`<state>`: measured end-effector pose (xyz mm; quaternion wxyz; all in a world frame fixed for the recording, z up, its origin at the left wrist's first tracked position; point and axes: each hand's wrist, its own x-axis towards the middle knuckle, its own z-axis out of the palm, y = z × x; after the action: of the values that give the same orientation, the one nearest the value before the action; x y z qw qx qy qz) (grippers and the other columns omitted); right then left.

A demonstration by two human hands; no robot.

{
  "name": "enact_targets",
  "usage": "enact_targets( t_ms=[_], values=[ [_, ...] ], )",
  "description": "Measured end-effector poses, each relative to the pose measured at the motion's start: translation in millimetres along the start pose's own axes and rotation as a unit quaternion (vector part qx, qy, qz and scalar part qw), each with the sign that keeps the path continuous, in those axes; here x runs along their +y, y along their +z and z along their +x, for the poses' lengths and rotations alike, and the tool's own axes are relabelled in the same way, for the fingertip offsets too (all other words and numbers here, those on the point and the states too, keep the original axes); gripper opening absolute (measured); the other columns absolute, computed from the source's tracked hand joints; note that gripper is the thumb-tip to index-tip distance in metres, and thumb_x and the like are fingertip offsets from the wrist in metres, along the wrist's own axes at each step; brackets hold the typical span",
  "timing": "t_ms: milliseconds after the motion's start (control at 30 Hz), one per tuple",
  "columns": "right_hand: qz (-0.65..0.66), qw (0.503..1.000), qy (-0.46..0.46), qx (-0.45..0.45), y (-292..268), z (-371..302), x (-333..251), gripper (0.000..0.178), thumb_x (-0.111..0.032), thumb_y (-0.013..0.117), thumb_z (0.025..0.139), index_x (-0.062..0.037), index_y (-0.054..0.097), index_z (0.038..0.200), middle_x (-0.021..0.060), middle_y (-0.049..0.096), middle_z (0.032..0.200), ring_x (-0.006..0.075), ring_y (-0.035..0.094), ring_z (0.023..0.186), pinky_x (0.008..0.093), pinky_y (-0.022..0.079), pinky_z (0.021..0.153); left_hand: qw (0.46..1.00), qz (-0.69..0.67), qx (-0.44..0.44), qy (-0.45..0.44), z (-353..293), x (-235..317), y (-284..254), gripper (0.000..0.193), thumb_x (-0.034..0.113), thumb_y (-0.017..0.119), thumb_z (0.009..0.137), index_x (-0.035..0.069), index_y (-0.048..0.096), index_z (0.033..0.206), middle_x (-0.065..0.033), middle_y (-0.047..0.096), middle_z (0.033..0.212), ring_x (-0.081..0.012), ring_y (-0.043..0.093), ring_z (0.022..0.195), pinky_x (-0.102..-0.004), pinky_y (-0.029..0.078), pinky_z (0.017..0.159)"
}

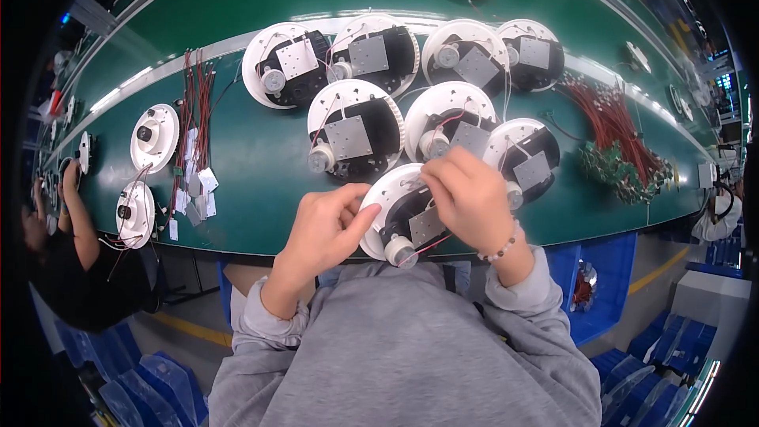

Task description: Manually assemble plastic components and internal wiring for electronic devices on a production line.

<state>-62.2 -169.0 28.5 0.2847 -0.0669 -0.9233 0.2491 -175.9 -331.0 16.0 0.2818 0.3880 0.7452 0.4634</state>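
Note:
At the table's near edge, a round white housing [382, 217] leans in front of me. It carries a black part, a grey metal plate [428, 226] and a small motor-like cylinder [401, 251] with a clear end and a red wire. My left hand [330, 225] holds the housing's left rim between thumb and fingers. Over its upper right side, my right hand [468, 196] is closed in a pinch. Its fingertips hide what they hold, if anything. A similar housing [356, 128] stands just behind, with more close beside it.
Several like assemblies [286, 65] stand in rows on the green table [237, 205]. Red wire bundles with green boards [624, 162] lie right; red wires and metal plates [198, 190] lie left, near two white discs [154, 138]. Another person's arm [79, 209] is far left. A blue bin [601, 285] sits below right.

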Motion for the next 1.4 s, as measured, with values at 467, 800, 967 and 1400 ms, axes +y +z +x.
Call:
enact_targets(
  t_ms=[467,800,967,1400],
  values=[
    [0.0,0.991,-0.052,0.126,18,-16,-7,0.018,0.002,0.068,0.06,-0.0045,0.061,0.075,0.0074,0.058,0.065,0.0215,0.055,0.056,0.0278,0.043,0.05,1.0,-0.016,0.006,-0.007,0,-3,3,0.018,0.004,0.06,0.075,-0.007,0.059,0.09,-0.003,0.058,0.057,-0.0012,0.046,0.047,-0.0165,0.036,0.042],
    [0.02,0.999,-0.042,-0.026,-1,-9,-1,0.014,0.0,0.066,0.063,-0.0053,0.061,0.075,0.0071,0.055,0.063,0.023,0.055,0.055,0.0293,0.043,0.048,1.0,-0.012,0.0,-0.005,1,-2,3,0.019,0.005,0.06,0.076,-0.006,0.059,0.091,-0.0029,0.058,0.057,-0.0011,0.047,0.047,-0.0165,0.037,0.043],
    [-0.059,0.99,-0.002,-0.127,-3,-5,0,0.011,-0.004,0.064,0.067,-0.0046,0.061,0.077,0.0061,0.05,0.065,0.0221,0.053,0.053,0.0302,0.042,0.046,1.0,-0.012,-0.002,-0.001,2,-1,2,0.019,0.005,0.06,0.076,-0.006,0.059,0.091,-0.0027,0.057,0.056,-0.0011,0.046,0.047,-0.0167,0.036,0.042],
    [0.056,0.994,0.014,-0.095,4,-10,-3,0.012,-0.001,0.063,0.069,-0.003,0.062,0.081,0.008,0.053,0.07,0.022,0.055,0.056,0.0289,0.043,0.047,1.0,-0.025,-0.001,0.003,-1,-6,2,0.02,0.006,0.06,0.076,-0.004,0.059,0.092,-0.002,0.056,0.057,-0.0011,0.045,0.047,-0.0167,0.036,0.043]
  ],
)
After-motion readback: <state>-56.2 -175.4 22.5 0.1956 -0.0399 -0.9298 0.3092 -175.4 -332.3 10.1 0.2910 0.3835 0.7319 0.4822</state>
